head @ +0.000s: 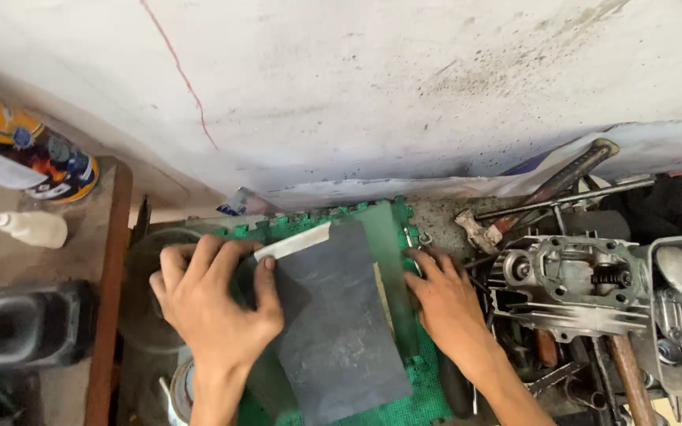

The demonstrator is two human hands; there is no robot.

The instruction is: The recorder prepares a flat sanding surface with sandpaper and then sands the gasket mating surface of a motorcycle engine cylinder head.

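We look down on a dark grey sheet lying flat on a green interlocking foam mat, with the sheet running from just below the mat's top edge down toward the bottom of the view. A pale strip shows along the sheet's upper left edge, where the material looks folded or peeled back; we cannot tell which from this angle.

Our left hand rests on the sheet's left side, fingers spread and pressed flat, the thumb reaching onto the dark surface just under the pale strip. It grips nothing; it lies open, palm down, holding the sheet against the mat. Our right hand sits at the sheet's right edge, fingers extended and touching the mat beside that edge, also open and grasping nothing. The sheet thus lies between the two hands, touched on the left and bordered on the right.

Just right of the right hand stands a metal engine cylinder head, with a hammer lying above it near the wall. Far left, well apart, a white squeeze bottle lies on a lower surface.
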